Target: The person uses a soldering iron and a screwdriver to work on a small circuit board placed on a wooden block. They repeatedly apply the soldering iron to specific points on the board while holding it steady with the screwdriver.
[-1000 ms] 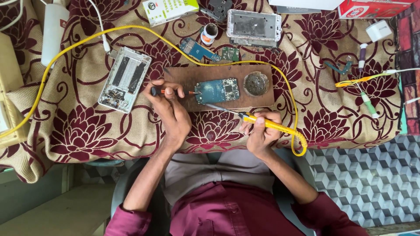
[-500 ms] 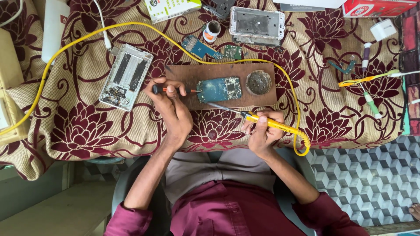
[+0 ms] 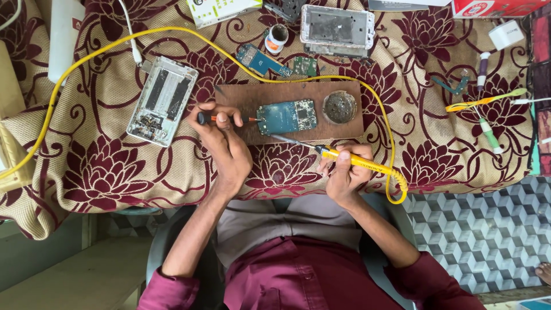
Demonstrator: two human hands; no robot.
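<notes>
My left hand (image 3: 225, 140) grips a small screwdriver (image 3: 227, 119) with a black and orange handle, its tip resting at the left edge of a blue circuit board (image 3: 286, 116). The board lies on a brown wooden block (image 3: 241, 97). My right hand (image 3: 345, 171) holds a yellow-handled soldering iron (image 3: 344, 159), whose metal tip points up-left toward the board's lower edge. The iron's yellow cord (image 3: 172, 33) loops across the table.
A round tin (image 3: 339, 107) sits on the block's right end. An opened phone body (image 3: 161, 100) lies at the left, a phone frame (image 3: 337, 30) at the top, with small boards (image 3: 263, 61), a tape roll (image 3: 277, 37), tweezers and tools (image 3: 485, 103) on the floral cloth.
The view has shifted slightly. Both hands keep their grip and stay near the board, with the soldering iron tip a little closer to it.
</notes>
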